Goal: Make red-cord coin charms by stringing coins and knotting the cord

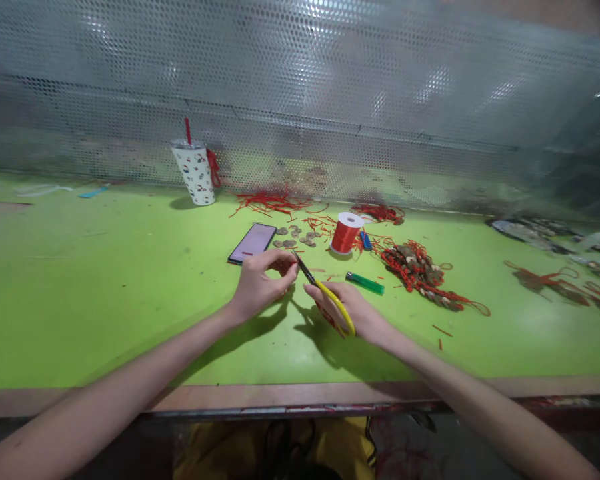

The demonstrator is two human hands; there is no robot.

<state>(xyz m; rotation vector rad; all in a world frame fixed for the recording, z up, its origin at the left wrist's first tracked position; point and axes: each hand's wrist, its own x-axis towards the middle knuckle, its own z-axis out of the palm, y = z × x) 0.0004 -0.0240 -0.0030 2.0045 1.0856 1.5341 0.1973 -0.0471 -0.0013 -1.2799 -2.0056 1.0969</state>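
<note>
My left hand (266,280) is closed in a pinch on a bit of red cord (293,263), most of it hidden by the fingers. Yellow-handled scissors (336,301) are in my right hand (356,308), their dark blades pointing up and left to the left fingertips, at the cord. Some red cord also shows under the right hand. Just beyond the hands lie several round bronze-coloured coins (290,243) and a phone (253,243) with its screen lit. A spool of red cord (347,235) stands upright behind the scissors.
A green lighter (365,283) and a blue lighter (365,241) lie right of the hands, near a heap of knotted coin strings (415,267). Red cord scraps (270,201) lie at the back. A patterned tumbler (195,172) stands before the perforated metal panel (290,87).
</note>
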